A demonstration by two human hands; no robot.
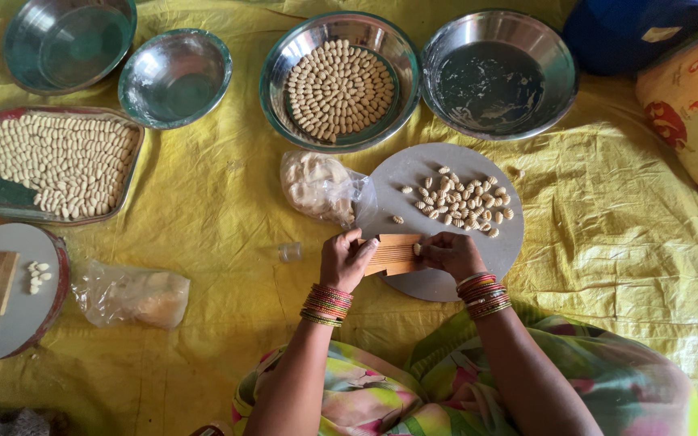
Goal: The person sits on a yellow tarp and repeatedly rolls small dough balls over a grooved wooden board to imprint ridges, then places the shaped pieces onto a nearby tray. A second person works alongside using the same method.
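The ridged wooden board [392, 253] lies at the round grey plate's [478, 250] seven o'clock edge, long axis running nine to three, grooves likewise. The left hand [343, 260] clamps its nine o'clock end, and the right hand [448, 253] pinches a dough piece [417, 249] against its three o'clock end. Shaped pieces [462, 202] lie at twelve on the plate, which rests on a yellow sheet [228, 202] on the floor, with steel bowls [339, 81] beyond.
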